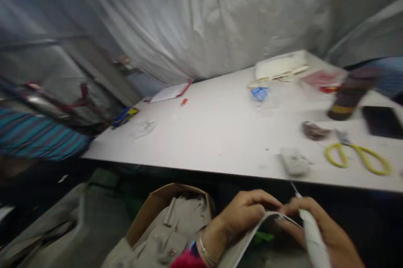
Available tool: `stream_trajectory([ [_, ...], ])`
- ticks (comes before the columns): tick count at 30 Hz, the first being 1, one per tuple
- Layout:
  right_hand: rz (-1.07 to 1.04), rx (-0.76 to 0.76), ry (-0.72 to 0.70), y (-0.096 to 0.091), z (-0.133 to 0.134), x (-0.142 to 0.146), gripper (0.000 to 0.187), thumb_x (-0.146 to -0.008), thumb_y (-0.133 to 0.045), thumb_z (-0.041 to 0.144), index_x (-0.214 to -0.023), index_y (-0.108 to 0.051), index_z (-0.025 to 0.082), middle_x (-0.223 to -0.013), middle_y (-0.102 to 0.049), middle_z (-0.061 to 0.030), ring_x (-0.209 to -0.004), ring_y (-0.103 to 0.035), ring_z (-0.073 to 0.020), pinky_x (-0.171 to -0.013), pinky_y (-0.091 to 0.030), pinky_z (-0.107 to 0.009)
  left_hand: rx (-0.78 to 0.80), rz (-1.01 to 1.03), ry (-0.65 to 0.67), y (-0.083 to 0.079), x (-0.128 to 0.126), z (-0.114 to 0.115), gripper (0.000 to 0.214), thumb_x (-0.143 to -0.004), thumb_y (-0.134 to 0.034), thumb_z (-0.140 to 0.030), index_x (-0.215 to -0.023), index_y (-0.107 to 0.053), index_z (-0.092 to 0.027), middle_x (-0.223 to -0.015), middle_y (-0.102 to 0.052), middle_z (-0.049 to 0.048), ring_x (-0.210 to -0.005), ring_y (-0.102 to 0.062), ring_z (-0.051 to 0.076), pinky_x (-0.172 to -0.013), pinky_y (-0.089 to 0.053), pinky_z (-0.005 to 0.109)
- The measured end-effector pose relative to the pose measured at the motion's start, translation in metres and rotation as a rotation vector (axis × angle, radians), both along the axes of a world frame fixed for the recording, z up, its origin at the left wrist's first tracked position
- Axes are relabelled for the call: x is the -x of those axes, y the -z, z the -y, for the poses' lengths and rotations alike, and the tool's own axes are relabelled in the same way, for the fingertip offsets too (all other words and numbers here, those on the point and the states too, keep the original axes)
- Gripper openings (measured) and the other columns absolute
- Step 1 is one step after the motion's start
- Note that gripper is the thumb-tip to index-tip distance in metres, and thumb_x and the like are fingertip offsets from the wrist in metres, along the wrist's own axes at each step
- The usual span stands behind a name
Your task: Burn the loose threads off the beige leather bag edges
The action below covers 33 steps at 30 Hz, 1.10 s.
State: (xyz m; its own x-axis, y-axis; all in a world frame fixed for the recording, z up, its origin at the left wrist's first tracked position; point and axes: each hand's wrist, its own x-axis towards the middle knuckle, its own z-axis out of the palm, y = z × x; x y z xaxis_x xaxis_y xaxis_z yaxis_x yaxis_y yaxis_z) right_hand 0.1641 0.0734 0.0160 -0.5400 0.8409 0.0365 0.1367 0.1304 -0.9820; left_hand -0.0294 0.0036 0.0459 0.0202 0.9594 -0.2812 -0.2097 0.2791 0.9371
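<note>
My left hand (pixel 244 213) is closed on the edge of a pale beige piece (pixel 241 253), which looks like part of a bag. Its fingertips pinch the rim close to the right hand. My right hand (pixel 333 234) is closed around an awl-like tool with a white handle (pixel 313 234); its thin metal tip points up toward the table edge. The right fingers also touch the beige rim. Something small and green (pixel 263 236) shows below, between the hands. Blur hides the finer detail at the fingertips.
A cardboard box (pixel 147 217) of similar beige pieces stands below left. The white table (pixel 201 134) carries yellow-handled scissors (pixel 341 154), a small whitish block (pixel 294 162), a brown bundle (pixel 315 131), a dark bottle (pixel 349 96), a black phone-like slab (pixel 382 121) and a clipboard (pixel 170 92).
</note>
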Motion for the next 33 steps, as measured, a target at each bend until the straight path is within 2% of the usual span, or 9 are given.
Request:
stream_trajectory([
  [2,0.007,0.077,0.066,-0.007,-0.004,-0.01,0.025,-0.085,-0.078,0.048,-0.086,-0.065,0.026,-0.079,-0.069,-0.0011,-0.07,-0.066,-0.0204,-0.062,-0.056,-0.03,-0.046,-0.027,0.007,0.0,-0.009,-0.012,0.064,-0.081,-0.068,-0.067,-0.116,-0.079,-0.014,-0.114,-0.073,0.0153,-0.112,-0.065,0.036,-0.102,-0.048,0.043],
  [6,-0.045,0.153,0.124,-0.013,-0.015,-0.006,0.018,-0.086,-0.076,0.032,-0.088,-0.061,0.023,-0.078,-0.066,0.0019,-0.068,-0.061,-0.0154,-0.064,-0.051,-0.025,-0.086,-0.218,0.165,-0.006,-0.016,-0.025,0.058,-0.078,-0.077,-0.038,-0.134,-0.071,-0.022,-0.127,-0.069,0.0103,-0.121,-0.061,0.033,-0.105,-0.045,0.038],
  [9,-0.085,0.216,0.124,-0.014,-0.018,-0.003,0.018,-0.085,-0.076,0.03,-0.089,-0.06,0.022,-0.08,-0.067,0.0017,-0.071,-0.061,-0.0152,-0.065,-0.05,-0.025,-0.009,-0.381,0.159,-0.013,-0.019,-0.029,0.05,-0.078,-0.074,-0.02,-0.128,-0.074,-0.024,-0.124,-0.073,0.0073,-0.118,-0.064,0.029,-0.105,-0.044,0.036],
  [15,-0.121,0.242,0.107,-0.005,-0.02,-0.004,0.015,-0.084,-0.074,0.027,-0.088,-0.061,0.022,-0.08,-0.065,0.0024,-0.071,-0.058,-0.0145,-0.065,-0.047,-0.025,0.148,-0.305,0.003,0.002,-0.029,-0.036,0.034,-0.078,-0.078,-0.035,-0.104,-0.079,-0.014,-0.096,-0.08,0.01,-0.088,-0.07,0.027,-0.08,-0.052,0.033],
  [18,-0.092,0.218,0.108,0.0,-0.022,-0.006,0.012,-0.087,-0.073,0.025,-0.089,-0.062,0.022,-0.079,-0.061,0.0029,-0.072,-0.057,-0.0141,-0.065,-0.047,-0.024,0.165,-0.251,-0.068,0.015,-0.033,-0.036,0.033,-0.077,-0.081,-0.037,-0.102,-0.081,-0.015,-0.097,-0.082,0.0099,-0.091,-0.071,0.027,-0.083,-0.051,0.032],
  [21,-0.112,0.248,0.076,0.006,-0.024,-0.009,0.018,-0.091,-0.074,0.034,-0.094,-0.061,0.022,-0.085,-0.065,0.0008,-0.075,-0.061,-0.0153,-0.068,-0.05,-0.025,0.159,-0.181,-0.081,0.024,-0.031,-0.037,0.032,-0.079,-0.08,-0.041,-0.099,-0.084,-0.016,-0.099,-0.082,0.0106,-0.095,-0.07,0.028,-0.087,-0.05,0.033],
  [24,-0.171,0.304,0.062,0.011,-0.026,-0.015,0.03,-0.099,-0.064,0.05,-0.112,-0.057,0.024,-0.095,-0.074,-0.0042,-0.082,-0.069,-0.0198,-0.074,-0.055,-0.03,0.181,-0.145,-0.116,0.029,-0.026,-0.039,0.032,-0.077,-0.082,-0.045,-0.088,-0.083,-0.015,-0.084,-0.078,0.0087,-0.082,-0.067,0.025,-0.078,-0.05,0.031],
  [28,-0.194,0.353,0.166,0.016,-0.039,-0.023,0.043,-0.107,-0.043,0.06,-0.13,-0.05,0.025,-0.098,-0.078,-0.0077,-0.09,-0.076,-0.0248,-0.088,-0.06,-0.04,0.216,-0.101,-0.184,0.034,-0.024,-0.041,0.035,-0.074,-0.084,-0.05,-0.077,-0.076,-0.016,-0.068,-0.067,0.0026,-0.068,-0.058,0.018,-0.067,-0.045,0.027],
  [33,-0.036,0.071,0.413,0.023,-0.08,-0.031,0.046,-0.105,-0.048,0.061,-0.12,-0.062,0.021,-0.083,-0.067,-0.0028,-0.069,-0.065,-0.018,-0.066,-0.056,-0.03,0.24,-0.037,-0.28,0.047,-0.03,-0.041,0.037,-0.074,-0.083,-0.052,-0.078,-0.07,-0.018,-0.067,-0.061,-0.0009,-0.064,-0.052,0.015,-0.063,-0.04,0.025],
])
